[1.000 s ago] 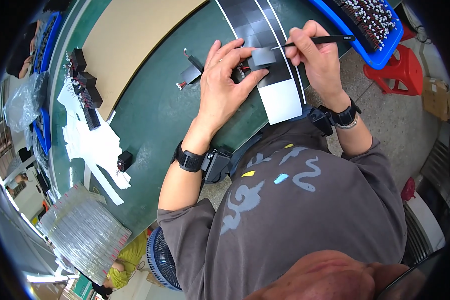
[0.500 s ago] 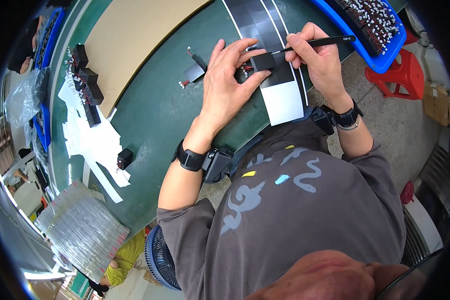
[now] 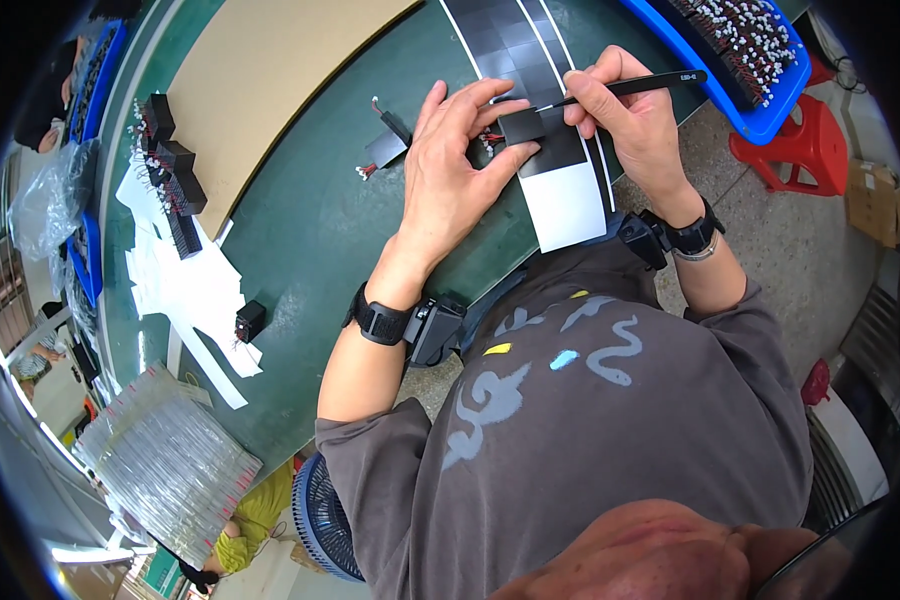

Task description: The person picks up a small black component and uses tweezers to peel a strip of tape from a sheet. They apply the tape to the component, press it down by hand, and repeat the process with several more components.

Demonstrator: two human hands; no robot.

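A green desk [image 3: 310, 230] fills the upper middle, with a large tan board [image 3: 270, 80] lying across its far left part. A bundle of clear plastic strips [image 3: 170, 460] sits at the lower left, and a blue bin [image 3: 767, 128] of wired black pieces stands at the upper right. A long strip of black patches [image 3: 515, 55] runs down to the near edge, ending in a white section [image 3: 562, 205]. White paper scraps [image 3: 185, 285] lie to the left.

Of the two hands, the left hand [image 3: 450, 150] pinches a black block [image 3: 522, 126] between thumb and fingers, over the strip; the right hand [image 3: 635, 120] grips black tweezers [image 3: 660, 82], their tip at the block's upper right corner, though contact is unclear. Two more wired blocks [image 3: 387, 148] lie just left of the left hand. Smallest, thin wires [image 3: 488, 138] with white ends emerge from the held block's left side.
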